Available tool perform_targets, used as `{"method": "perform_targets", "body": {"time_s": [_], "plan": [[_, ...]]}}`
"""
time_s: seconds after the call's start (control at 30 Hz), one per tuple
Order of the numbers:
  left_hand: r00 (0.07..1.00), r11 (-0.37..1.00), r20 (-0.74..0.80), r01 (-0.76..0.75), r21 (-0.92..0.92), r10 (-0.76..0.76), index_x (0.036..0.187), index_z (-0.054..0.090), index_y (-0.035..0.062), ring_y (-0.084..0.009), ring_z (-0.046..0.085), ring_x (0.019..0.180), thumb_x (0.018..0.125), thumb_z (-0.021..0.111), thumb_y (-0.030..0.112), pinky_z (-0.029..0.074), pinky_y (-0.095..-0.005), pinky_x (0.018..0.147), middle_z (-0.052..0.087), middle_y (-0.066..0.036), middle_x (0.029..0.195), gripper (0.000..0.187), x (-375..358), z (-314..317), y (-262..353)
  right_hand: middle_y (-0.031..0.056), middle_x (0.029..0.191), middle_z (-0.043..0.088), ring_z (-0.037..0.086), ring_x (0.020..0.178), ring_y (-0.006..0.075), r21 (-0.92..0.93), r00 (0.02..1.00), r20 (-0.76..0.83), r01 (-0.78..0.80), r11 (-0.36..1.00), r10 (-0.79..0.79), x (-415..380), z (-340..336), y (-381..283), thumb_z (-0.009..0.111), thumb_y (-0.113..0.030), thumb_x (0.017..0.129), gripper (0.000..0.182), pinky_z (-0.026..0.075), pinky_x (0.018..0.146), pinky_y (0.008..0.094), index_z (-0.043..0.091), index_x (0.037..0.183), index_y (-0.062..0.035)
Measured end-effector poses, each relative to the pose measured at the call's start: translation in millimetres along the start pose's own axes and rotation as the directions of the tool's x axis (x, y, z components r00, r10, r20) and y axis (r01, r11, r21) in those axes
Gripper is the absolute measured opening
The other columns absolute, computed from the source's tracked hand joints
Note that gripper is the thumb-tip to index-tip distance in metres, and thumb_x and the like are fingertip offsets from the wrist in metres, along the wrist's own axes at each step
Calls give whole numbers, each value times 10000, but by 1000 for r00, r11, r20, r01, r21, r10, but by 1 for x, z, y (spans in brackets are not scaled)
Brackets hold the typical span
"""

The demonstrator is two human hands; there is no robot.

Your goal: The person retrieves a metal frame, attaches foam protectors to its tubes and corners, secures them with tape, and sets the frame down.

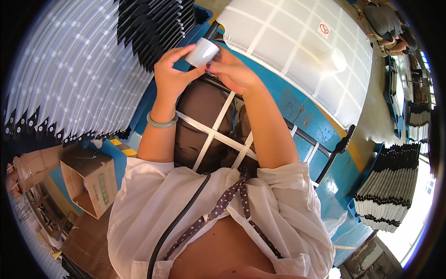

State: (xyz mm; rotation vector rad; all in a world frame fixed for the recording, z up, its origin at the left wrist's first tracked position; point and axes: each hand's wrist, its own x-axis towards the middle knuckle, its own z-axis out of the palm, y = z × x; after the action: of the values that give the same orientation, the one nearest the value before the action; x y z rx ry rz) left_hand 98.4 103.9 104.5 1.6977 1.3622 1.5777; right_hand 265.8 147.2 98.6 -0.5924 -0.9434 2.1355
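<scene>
Both my hands are raised around a small glossy white roll [202, 52], which looks like tape or labels. My left hand [173, 74], with a pale bangle at the wrist, grips it from the left with thumb and fingers. My right hand [231, 70] closes on its right side, thumb at the lower edge and some fingers hidden behind. Below my hands, a black tubular frame [306, 136] with crossed white straps [212, 131] lies over my lap. To the right is a white fabric panel [288, 42] bearing a round red prohibition sticker [324, 29] and a white cylindrical piece [333, 60].
Stacked white tubes with black ends [88, 60] rise at the left. An open cardboard box [93, 183] sits at lower left. Another stack of frames [388, 188] stands at right on the blue surface [302, 109]. A person [383, 21] is at the far upper right.
</scene>
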Motion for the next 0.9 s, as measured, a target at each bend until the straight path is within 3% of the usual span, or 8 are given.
{"method": "perform_targets", "body": {"time_s": [0.1,0.2,0.27,0.33,0.53,0.63,0.77,0.9], "plan": [[988,981,102,-130,144,116,899,695,31,-185,632,821,571,833,111,493,-295,755,672,-76,838,364,1,3,13,161,1122,519,527,981,191,285,970,-193,-92,954,151,-4,13,-8,726,-202,773,682,423,883,324,337,1261,72],[950,898,218,-290,332,226,828,683,22,-136,611,767,647,784,69,476,-264,742,672,-54,816,213,2,4,16,144,1036,562,568,852,182,-129,900,-435,-50,990,-11,4,11,9,731,-245,777,595,476,675,306,428,1192,54],[998,999,53,21,34,-23,804,667,15,-110,592,762,680,747,32,463,-248,747,660,-49,792,149,-5,6,2,132,973,583,580,787,182,-285,879,-472,-77,956,-70,6,6,13,739,-226,763,550,473,604,301,468,1157,44],[959,903,-103,209,-374,-264,797,628,-3,-87,567,789,732,667,-27,445,-221,762,635,-53,799,80,-5,10,-9,121,908,598,586,732,186,-304,884,-464,-106,947,-50,7,-2,15,755,-194,737,519,462,562,300,501,1129,34],[876,828,-88,409,-383,-474,1080,535,-13,-134,525,963,885,595,214,408,-260,862,590,-79,1018,305,11,18,-24,102,875,601,594,732,204,-42,872,-478,-145,988,108,18,-18,16,798,-94,645,548,469,583,337,530,1114,-1],[670,563,324,739,-368,-668,1138,516,-26,-156,506,1029,914,544,333,377,-273,910,583,-91,1069,424,18,15,-27,108,908,600,603,767,223,-80,857,-505,-160,984,99,20,-24,18,808,-106,642,563,479,608,359,530,1123,-14],[740,764,368,636,-111,-563,1202,499,-21,-131,522,1026,931,518,301,387,-259,908,585,-71,1113,421,10,27,-49,118,982,595,600,857,237,-155,845,-510,-272,950,159,20,-29,11,813,-147,658,586,480,678,367,515,1145,-17],[709,709,363,687,-160,-605,1178,515,-34,-127,526,988,931,514,319,388,-260,896,593,-78,1074,431,11,24,-48,107,1043,596,587,941,226,-259,821,-527,-402,878,221,26,-39,13,797,-188,695,593,472,780,363,494,1182,-37]]}}
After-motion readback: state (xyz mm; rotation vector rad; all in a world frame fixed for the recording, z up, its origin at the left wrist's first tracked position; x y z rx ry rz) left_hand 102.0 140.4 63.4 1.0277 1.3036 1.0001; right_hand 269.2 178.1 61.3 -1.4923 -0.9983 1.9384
